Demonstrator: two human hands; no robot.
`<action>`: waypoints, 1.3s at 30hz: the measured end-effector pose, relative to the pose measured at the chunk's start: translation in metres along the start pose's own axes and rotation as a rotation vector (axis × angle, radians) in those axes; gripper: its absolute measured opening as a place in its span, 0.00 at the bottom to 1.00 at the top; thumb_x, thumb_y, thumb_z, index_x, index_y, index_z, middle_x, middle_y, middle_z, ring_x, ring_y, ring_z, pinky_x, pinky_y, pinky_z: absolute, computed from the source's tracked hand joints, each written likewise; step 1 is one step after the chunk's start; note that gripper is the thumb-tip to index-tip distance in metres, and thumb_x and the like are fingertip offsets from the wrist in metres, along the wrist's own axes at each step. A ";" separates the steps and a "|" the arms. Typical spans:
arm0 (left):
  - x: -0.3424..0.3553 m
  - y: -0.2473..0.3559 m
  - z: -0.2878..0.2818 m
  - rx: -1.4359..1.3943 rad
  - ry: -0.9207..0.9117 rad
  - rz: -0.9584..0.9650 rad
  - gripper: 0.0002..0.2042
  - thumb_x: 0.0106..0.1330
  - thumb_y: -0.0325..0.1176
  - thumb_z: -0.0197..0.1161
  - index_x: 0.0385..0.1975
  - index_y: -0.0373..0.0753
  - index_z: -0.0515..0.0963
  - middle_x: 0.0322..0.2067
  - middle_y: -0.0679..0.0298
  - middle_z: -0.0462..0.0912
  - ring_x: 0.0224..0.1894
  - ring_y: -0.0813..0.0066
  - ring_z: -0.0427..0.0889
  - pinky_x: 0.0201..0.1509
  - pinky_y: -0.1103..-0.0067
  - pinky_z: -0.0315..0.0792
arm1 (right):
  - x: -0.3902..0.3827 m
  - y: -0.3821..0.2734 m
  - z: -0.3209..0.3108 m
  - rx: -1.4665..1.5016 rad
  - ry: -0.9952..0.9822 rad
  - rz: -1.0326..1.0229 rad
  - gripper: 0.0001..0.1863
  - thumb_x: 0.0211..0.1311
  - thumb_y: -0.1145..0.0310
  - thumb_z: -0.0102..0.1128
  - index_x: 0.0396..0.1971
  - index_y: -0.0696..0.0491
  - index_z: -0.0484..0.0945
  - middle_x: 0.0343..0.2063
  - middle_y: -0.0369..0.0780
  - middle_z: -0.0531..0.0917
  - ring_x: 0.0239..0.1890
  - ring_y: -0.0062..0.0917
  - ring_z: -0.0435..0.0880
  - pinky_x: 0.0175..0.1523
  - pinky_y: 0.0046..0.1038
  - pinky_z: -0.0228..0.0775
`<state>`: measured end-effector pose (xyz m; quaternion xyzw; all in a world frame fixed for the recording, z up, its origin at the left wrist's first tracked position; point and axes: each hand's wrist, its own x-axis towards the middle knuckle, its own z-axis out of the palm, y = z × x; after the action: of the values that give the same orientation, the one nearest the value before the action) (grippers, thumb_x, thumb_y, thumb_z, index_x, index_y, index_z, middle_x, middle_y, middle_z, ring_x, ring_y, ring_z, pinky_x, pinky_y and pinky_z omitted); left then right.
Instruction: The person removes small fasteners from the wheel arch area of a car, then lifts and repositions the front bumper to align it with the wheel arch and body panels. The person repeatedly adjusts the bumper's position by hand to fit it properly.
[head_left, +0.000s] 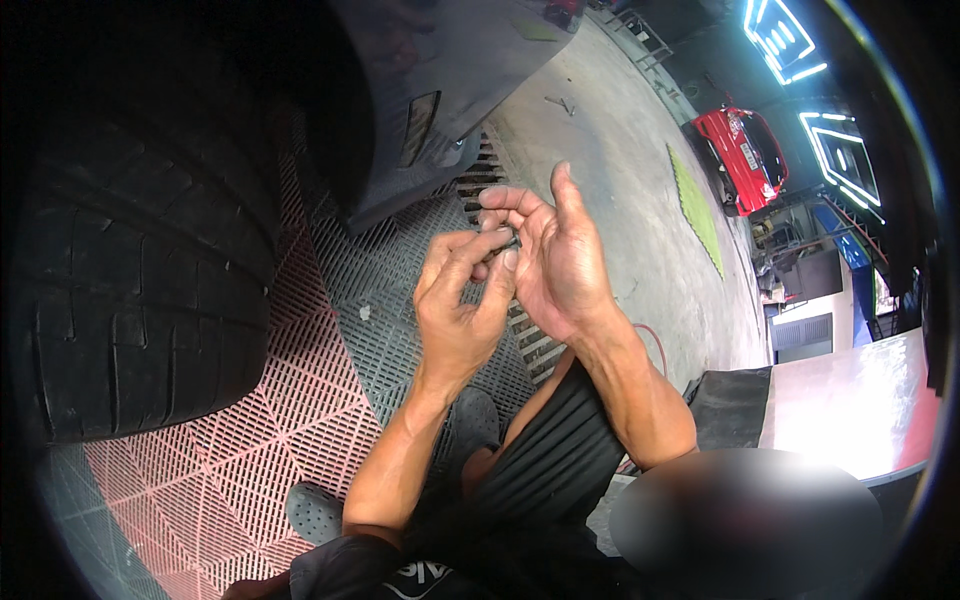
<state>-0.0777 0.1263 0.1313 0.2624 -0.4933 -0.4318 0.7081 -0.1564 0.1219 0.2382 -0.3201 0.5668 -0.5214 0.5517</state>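
My left hand [460, 300] pinches a small dark piece [513, 241] between thumb and fingertips. It looks like a screw or a plastic clip, but is too small to tell. Right beside it, my right hand [565, 265] is turned palm up, thumb sticking out and fingers loosely bent. The piece sits close to its palm and fingers; whether anything else lies in that palm is hidden. Beyond my hands is a car's grey-blue bumper [440, 75] with a narrow side lamp [420, 125]. A large black tyre [140, 260] fills the left side.
Pink grid floor tiles [270, 430] and grey ones [380, 290] lie below me, with a concrete floor [620, 130] beyond. A green mat [693, 205] and a red car [738, 160] are farther right. A glossy pale panel [850, 405] stands at the right.
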 end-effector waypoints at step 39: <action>0.028 -0.005 -0.032 -0.590 -0.025 -0.330 0.08 0.78 0.31 0.64 0.49 0.36 0.80 0.34 0.72 0.80 0.34 0.88 0.74 0.39 0.85 0.72 | -0.019 -0.006 0.006 -0.623 -0.040 -0.220 0.16 0.79 0.62 0.62 0.55 0.59 0.83 0.34 0.31 0.82 0.32 0.10 0.72 0.37 0.17 0.66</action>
<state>-0.0462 0.0983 0.1288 0.1171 -0.3067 -0.6680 0.6678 -0.1482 0.1365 0.2501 -0.5428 0.6501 -0.3732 0.3787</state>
